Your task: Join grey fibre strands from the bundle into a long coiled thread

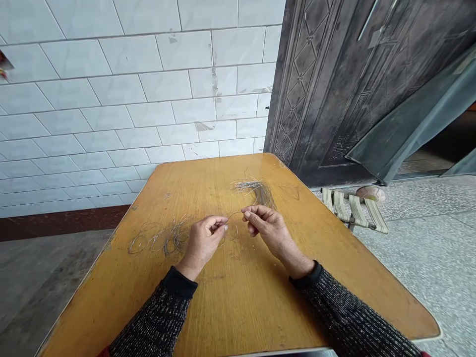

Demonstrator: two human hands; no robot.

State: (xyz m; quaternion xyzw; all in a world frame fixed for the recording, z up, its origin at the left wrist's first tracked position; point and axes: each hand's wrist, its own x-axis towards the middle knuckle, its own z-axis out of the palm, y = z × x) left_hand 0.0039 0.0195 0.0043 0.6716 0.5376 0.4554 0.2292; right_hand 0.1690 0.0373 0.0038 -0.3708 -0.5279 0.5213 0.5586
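A thin wire (234, 213) arcs between my two hands above the middle of the table. My left hand (204, 241) pinches one end between thumb and fingers. Facing it, my right hand (268, 229) is closed on the other end. Beneath them a faint loop of wire (236, 232) shows, partly hidden by my left hand. Left of that hand lies a loose heap of coiled wires (174, 238). Behind my right hand is a bundle of wires (262, 192), bent over, with its light ends pointing left.
The wooden table (253, 307) reaches to a white tiled wall (163, 99). A dark carved door (327, 99) stands at the back right, with a grey-green curtain (412, 119) beside it. A folding stool (353, 208) with striped straps is on the floor to the right.
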